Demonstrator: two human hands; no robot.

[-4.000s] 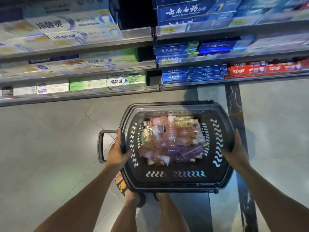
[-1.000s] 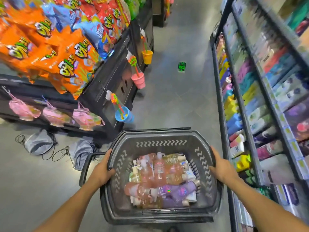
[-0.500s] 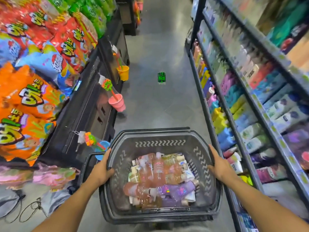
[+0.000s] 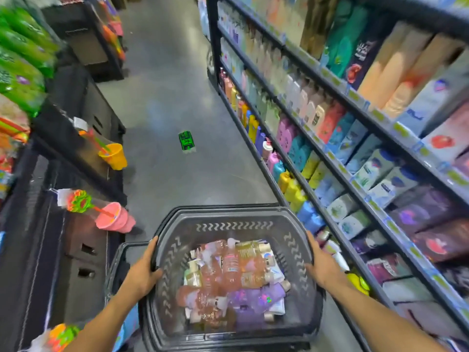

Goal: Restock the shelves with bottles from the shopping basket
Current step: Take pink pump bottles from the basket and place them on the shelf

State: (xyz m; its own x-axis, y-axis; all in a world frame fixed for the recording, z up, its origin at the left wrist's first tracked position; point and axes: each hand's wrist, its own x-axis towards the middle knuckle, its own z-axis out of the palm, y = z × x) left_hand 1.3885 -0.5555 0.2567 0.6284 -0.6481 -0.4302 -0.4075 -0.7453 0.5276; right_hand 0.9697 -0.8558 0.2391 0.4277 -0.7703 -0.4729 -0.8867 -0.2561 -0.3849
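the tall shelves (image 4: 375, 114) run along my right from near to far, packed with upright bottles and boxes in pink, blue, yellow and purple. the grey floor (image 4: 162, 102) of the aisle stretches away ahead of me. on my left stands a black display rack (image 4: 76, 138) with green and orange snack bags above it. right in front of me, low and near, is the shopping basket (image 4: 233, 226), dark plastic with chevron slots in its walls. the bottles (image 4: 228, 270) lie heaped inside it, peach, pink and purple, mostly on their sides. my left hand (image 4: 143, 271) grips the left rim, fingers curled over the edge. my right hand (image 4: 321, 265) holds the right rim, fingers wrapped round it. a pink toy bucket (image 4: 114, 219) and a yellow one (image 4: 114, 156) hang off the rack. a small green thing (image 4: 186, 143) lies on the floor further off.
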